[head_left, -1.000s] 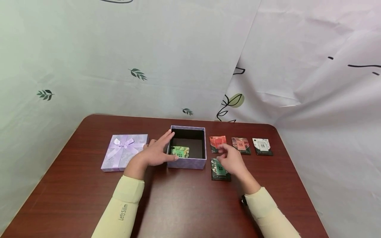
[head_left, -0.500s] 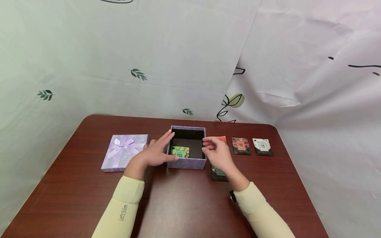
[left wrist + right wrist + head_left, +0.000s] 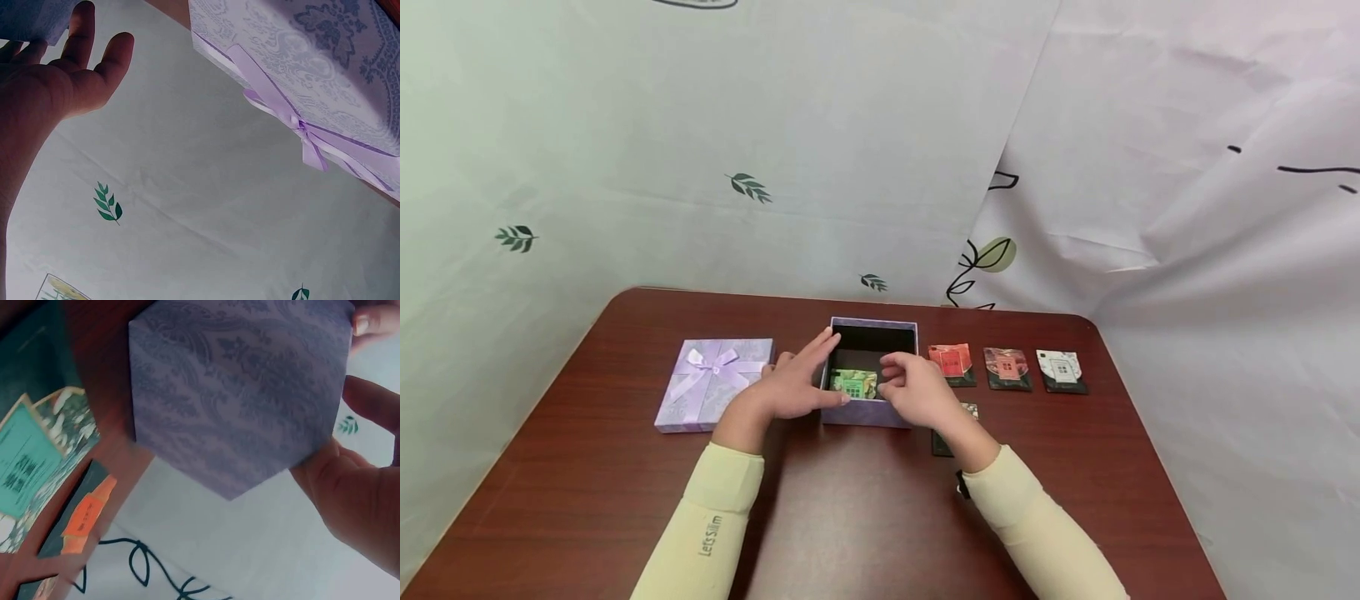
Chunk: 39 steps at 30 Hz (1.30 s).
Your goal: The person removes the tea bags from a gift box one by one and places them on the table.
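Observation:
A lidless purple patterned box (image 3: 865,412) with a dark inside stands on the table, a green sachet (image 3: 855,384) lying in its front left part. My left hand (image 3: 790,389) rests against the box's left side, thumb at the front rim and index finger near the back corner. Over the box's front right part is my right hand (image 3: 917,390), fingers loosely bent; nothing shows between them. From the right wrist view, the box's outside (image 3: 237,394) partly hides the fingers. Behind the right wrist lies a dark green sachet (image 3: 943,444), partly covered.
The purple lid (image 3: 692,404) with a ribbon bow lies left of the left hand. Right of the box, a red sachet (image 3: 952,364), a brownish-red sachet (image 3: 1007,368) and a white sachet (image 3: 1061,370) form a row. A pale printed cloth (image 3: 820,167) hangs behind the table.
My right hand has moved left from above the dark green sachet, past the box's right wall, to over its front right part. The left hand, box and sachets stay in place.

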### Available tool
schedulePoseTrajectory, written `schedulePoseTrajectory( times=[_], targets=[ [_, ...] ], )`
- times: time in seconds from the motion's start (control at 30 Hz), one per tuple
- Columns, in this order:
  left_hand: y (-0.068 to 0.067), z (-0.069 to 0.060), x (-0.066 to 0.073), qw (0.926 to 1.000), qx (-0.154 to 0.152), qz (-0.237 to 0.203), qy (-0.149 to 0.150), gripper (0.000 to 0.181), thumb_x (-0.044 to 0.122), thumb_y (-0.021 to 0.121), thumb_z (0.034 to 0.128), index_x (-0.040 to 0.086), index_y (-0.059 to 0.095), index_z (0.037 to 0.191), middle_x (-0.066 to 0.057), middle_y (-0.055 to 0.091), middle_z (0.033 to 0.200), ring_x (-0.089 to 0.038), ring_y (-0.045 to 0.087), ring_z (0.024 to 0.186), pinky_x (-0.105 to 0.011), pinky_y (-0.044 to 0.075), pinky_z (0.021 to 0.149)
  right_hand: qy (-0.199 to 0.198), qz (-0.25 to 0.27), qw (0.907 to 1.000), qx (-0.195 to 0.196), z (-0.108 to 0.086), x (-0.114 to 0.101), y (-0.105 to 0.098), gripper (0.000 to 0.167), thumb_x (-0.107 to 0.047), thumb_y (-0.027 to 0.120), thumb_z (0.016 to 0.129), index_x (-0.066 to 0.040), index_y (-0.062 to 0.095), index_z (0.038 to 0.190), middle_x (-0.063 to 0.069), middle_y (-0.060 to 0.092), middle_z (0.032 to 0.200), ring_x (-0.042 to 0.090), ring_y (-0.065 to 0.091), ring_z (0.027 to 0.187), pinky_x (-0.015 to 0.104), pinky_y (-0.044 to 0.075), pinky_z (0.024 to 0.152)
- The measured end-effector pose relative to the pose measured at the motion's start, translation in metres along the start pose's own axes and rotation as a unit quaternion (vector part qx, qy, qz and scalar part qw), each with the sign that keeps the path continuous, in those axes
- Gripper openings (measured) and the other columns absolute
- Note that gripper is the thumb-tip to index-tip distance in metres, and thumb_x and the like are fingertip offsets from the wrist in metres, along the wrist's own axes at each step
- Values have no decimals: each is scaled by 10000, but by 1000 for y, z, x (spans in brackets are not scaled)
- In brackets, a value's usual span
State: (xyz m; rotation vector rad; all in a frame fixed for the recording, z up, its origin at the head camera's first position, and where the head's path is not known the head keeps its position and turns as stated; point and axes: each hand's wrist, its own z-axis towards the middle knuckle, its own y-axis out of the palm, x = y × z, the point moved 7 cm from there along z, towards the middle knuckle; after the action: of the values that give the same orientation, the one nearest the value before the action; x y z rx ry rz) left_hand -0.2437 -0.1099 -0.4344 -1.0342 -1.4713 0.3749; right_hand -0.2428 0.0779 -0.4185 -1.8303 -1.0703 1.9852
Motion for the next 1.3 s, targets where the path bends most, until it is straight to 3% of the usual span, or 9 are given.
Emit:
schedulePoseTrajectory(
  times=[0.13,0.27,0.47,0.63,1.0,1.3],
  targets=[
    [0,0,0,10000,-25,30,-7,971,484,740,857,254,185,1620,67,37,1670,-502,202,1388,-781,78,999,-153,-751,9966,-312,8,-8,11,338,-93,678,936,31,645,1249,103,691,1061,193,656,925,384,540,805],
    [1,1,0,10000,-36,50,-29,974,490,738,855,264,180,1620,67,36,1670,-496,208,1386,-781,86,996,-48,-1211,9909,-589,19,-10,19,329,-100,669,938,42,654,1235,50,682,965,179,634,855,380,525,762],
    [2,1,-2,10000,-38,69,-13,969,490,734,859,269,177,1620,72,35,1670,-490,217,1380,-781,95,994,456,-1172,9858,-1114,33,-5,32,388,-75,712,894,50,644,1255,100,696,1037,201,632,875,390,528,767],
    [3,2,-2,10000,-37,81,2,970,497,730,857,271,176,1620,79,33,1669,-478,227,1376,-773,107,997,716,-1308,9809,-1250,41,0,37,402,-57,678,876,38,647,1265,131,678,1159,209,579,875,353,488,741],
    [1,2,-1,9999,-11,103,42,962,489,728,862,267,180,1620,82,35,1668,-473,231,1376,-768,114,996,766,-1679,9670,-1754,49,3,43,412,-42,588,868,49,636,1267,122,667,1156,218,542,849,343,454,736],
    [1,1,-1,9999,-51,89,16,982,525,726,850,273,172,1621,79,30,1668,-462,231,1377,-775,105,994,830,-1458,9749,-1466,48,4,45,403,-40,604,889,36,637,1284,140,654,1219,229,558,862,360,466,743]
  ],
)
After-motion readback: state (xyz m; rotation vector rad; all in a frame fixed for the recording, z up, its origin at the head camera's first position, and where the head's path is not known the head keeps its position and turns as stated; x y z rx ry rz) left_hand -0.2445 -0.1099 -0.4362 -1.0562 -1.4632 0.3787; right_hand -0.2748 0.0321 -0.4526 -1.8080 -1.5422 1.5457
